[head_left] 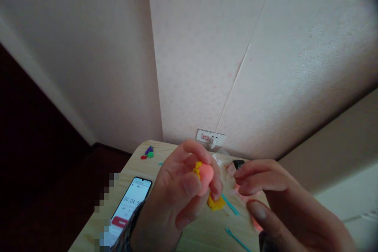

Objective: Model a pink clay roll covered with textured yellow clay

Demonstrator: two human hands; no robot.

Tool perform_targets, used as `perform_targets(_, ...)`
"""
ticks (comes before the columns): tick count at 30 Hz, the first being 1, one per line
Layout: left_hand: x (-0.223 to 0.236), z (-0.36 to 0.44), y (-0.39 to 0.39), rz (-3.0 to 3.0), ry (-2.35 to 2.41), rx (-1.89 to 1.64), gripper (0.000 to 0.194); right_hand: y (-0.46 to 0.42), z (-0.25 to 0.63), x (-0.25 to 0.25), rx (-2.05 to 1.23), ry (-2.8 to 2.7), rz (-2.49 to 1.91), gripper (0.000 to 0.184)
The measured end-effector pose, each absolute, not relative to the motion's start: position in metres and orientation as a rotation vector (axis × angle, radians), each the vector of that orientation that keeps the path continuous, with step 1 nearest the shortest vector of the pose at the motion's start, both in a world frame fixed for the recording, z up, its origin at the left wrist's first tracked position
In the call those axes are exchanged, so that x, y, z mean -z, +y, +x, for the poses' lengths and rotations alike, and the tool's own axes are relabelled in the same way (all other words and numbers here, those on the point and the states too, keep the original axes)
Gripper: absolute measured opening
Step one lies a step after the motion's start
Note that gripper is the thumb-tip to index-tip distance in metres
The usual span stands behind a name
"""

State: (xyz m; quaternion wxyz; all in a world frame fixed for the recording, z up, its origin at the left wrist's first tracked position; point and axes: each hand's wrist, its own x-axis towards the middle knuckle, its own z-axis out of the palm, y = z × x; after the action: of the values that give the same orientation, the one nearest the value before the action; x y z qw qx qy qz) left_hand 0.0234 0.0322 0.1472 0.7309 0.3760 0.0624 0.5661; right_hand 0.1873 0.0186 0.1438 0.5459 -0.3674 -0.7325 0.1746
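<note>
My left hand [177, 197] is closed around a small pink clay ball [206, 177] with a yellow bit [197, 169] stuck on its upper left; thumb and fingertips pinch it. My right hand [277, 201] is just right of it, with two fingers stretched toward the ball and the thumb below, apart from them; nothing shows in it. Both hands hover over a light wooden table [203, 232]. A yellow clay piece [216, 203] lies on the table under the ball.
A phone [130, 206] showing a timer lies at the table's left. Small purple, green and red clay bits [148, 152] sit at the far left corner. Teal plastic tools [233, 206] lie near the middle. A wall socket [210, 137] is behind.
</note>
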Motion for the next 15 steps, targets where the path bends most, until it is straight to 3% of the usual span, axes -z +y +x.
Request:
perform_targets(3, -0.1459, 0.0244, 0.0315, 0.773, 0.056, -1.268, 0.009, 0.0198, 0.1874, -0.1463, -0.353, -1.878, -0.823, 0.002)
perform_targets(8, -0.1462, 0.0266, 0.0304, 0.665, 0.025, -1.231, 0.009, 0.0201, 0.1855, -0.1464, -0.227, -1.998, -0.748, 0.012)
perform_targets(15, -0.1476, 0.0284, 0.0296, 0.640, -0.025, -1.215, 0.012, 0.0176, 0.1884, -0.1440, -0.113, -1.980, -0.767, 0.011)
